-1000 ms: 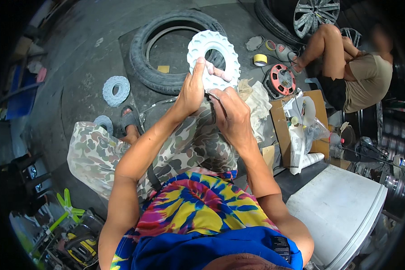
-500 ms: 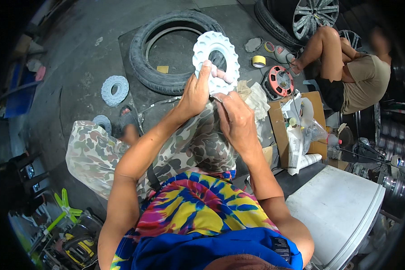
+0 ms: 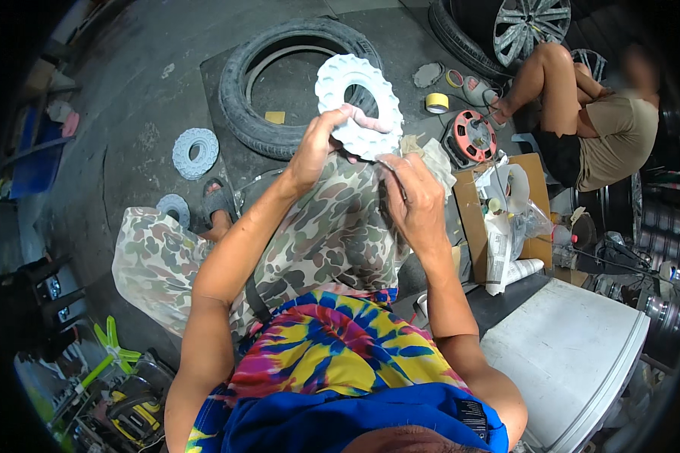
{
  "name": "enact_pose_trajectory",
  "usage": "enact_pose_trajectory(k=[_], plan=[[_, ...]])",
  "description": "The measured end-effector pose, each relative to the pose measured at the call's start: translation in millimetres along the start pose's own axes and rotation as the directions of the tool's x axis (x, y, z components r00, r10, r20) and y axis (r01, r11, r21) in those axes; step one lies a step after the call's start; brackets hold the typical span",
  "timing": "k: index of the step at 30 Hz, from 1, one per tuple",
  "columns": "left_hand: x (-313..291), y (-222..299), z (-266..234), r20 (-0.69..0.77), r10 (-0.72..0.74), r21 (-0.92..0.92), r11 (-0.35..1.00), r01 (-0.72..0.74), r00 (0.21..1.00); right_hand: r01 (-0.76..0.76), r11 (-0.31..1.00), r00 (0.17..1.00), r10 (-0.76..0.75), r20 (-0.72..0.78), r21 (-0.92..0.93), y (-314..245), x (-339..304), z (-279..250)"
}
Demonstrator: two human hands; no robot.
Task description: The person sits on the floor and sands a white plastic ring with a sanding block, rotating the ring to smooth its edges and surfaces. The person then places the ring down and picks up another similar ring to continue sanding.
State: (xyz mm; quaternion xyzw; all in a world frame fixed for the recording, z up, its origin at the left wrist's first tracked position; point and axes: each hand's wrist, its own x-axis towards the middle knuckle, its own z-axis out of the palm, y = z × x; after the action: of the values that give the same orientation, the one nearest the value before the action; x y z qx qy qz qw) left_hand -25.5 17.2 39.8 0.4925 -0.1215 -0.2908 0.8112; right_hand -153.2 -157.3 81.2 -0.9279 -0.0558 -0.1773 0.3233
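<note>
While the left hand [image 3: 313, 155] gripped the notched ring [image 3: 389, 106] through its hole, the right hand [image 3: 417, 200] sat bunched at the ring's lower edge, its hold impossible to tell!

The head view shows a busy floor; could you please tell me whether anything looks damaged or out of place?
The cardboard box looks untidy: a white roll sticks out past its near edge. The pale ring in the left hand shows no obvious damage.
</note>
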Motion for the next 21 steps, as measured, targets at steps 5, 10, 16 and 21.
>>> enact_pose_trajectory(k=[5, 10, 16, 21], plan=[[8.3, -15.4, -9.5, -0.015, 0.003, -0.040, 0.999, -0.004, 1.000, -0.018, 0.995, 0.995, 0.028, -0.098, 0.101, 4.4, -0.6, -4.6], [6.1, -21.0, 0.7, 0.013, 0.083, -0.006, 0.996, -0.083, 0.996, 0.105, 0.985, 0.991, -0.092, -0.099, 0.134, -13.6, 9.5, 4.3], [3.2, -14.2, 3.0, 0.061, 0.058, 0.066, 0.996, -0.062, 0.996, 0.088, 0.993, 0.995, -0.084, -0.043, 0.075, -21.5, 12.3, 28.7], [-3.0, -4.9, 7.8, 0.034, 0.018, 0.080, 0.997, -0.021, 0.999, 0.067, 0.983, 0.996, -0.075, 0.042, 0.171, -21.6, 13.6, 8.3]])
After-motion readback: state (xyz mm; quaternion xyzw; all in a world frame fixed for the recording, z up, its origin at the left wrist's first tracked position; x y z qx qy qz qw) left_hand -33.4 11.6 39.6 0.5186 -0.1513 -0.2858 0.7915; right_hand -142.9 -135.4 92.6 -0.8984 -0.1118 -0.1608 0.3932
